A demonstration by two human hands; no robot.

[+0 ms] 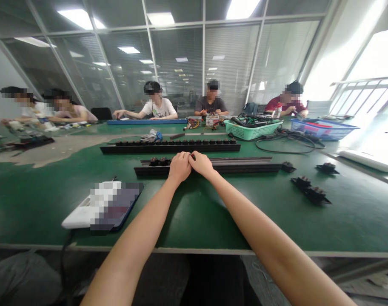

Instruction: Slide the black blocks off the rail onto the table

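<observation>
A long black power-strip rail (245, 166) lies across the green table in front of me. Both my hands rest on it, side by side and touching. My left hand (179, 166) is closed with its fingers curled down onto the rail. My right hand (201, 164) is closed too, pinching a small black socket piece (192, 157) at the rail's top edge. Two black socket modules (159, 161) sit in the rail just left of my left hand.
A second rail filled with sockets (170, 147) lies behind. Loose black socket modules (310, 189) lie at the right. A white and dark device (101, 206) sits near the front edge at the left. A green basket (252, 129), a blue tray (321, 127) and cables stand further back. Several people work at the far side.
</observation>
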